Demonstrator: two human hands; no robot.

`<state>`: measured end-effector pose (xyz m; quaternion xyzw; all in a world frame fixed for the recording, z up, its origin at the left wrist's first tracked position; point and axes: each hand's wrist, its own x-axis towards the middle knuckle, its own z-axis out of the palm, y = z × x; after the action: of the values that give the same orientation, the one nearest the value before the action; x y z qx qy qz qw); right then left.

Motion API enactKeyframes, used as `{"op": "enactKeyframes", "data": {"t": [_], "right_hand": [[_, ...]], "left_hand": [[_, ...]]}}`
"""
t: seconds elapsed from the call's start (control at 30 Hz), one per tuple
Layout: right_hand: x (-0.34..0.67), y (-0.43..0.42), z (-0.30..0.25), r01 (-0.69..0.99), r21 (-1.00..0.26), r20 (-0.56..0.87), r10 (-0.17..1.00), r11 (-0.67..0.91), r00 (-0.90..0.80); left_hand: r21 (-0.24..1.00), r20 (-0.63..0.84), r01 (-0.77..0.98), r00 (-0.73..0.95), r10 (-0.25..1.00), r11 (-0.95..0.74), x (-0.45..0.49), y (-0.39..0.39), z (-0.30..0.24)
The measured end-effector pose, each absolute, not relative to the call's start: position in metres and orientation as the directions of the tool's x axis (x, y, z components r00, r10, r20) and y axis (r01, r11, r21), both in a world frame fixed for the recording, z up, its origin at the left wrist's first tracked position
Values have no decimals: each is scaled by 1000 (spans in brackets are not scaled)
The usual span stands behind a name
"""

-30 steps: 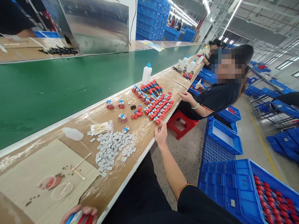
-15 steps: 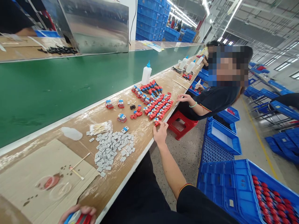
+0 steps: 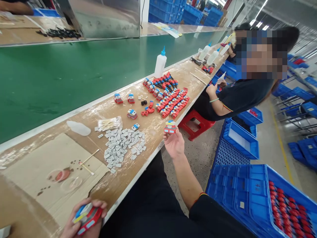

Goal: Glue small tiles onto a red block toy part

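My right hand (image 3: 174,144) is raised just off the bench edge, fingers closed on a small red and blue part (image 3: 170,127). Down at the near edge, my left hand (image 3: 83,219) grips a stack of similar red and blue parts (image 3: 87,214). Rows of the same red parts (image 3: 172,103) lie on the bench beyond my right hand. Between my hands, a heap of small grey tags (image 3: 123,146) is spread over the wooden surface.
A cardboard sheet (image 3: 37,168) carries glue spots and wooden sticks (image 3: 89,158). Cotton swabs (image 3: 108,124) and a white squeeze bottle (image 3: 160,62) stand by the green conveyor belt (image 3: 61,72). A seated co-worker (image 3: 237,96) works to the right. Blue crates (image 3: 267,201) fill the floor.
My right hand lifted a red and blue part from the end of the rows and drew it back toward me. The view dropped, showing more of my left hand. The co-worker pulled a hand off the bench.
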<state>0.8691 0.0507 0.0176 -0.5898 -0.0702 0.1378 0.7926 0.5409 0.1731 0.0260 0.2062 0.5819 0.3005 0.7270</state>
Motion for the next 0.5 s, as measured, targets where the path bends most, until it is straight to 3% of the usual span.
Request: {"op": "enactKeyframes", "data": {"t": [0.1, 0.2, 0.5], "right_hand": [[847, 46, 40, -405, -800, -153, 503, 443, 851], [836, 43, 58, -624, -593, -169, 680, 508, 714], [826, 40, 71, -673, -547, -146, 735, 498, 663]], "left_hand": [[653, -716, -196, 154, 681, 731, 543, 172, 29], [679, -681, -197, 193, 707, 708, 538, 173, 22], [702, -642, -215, 223, 734, 679, 535, 173, 19]]}}
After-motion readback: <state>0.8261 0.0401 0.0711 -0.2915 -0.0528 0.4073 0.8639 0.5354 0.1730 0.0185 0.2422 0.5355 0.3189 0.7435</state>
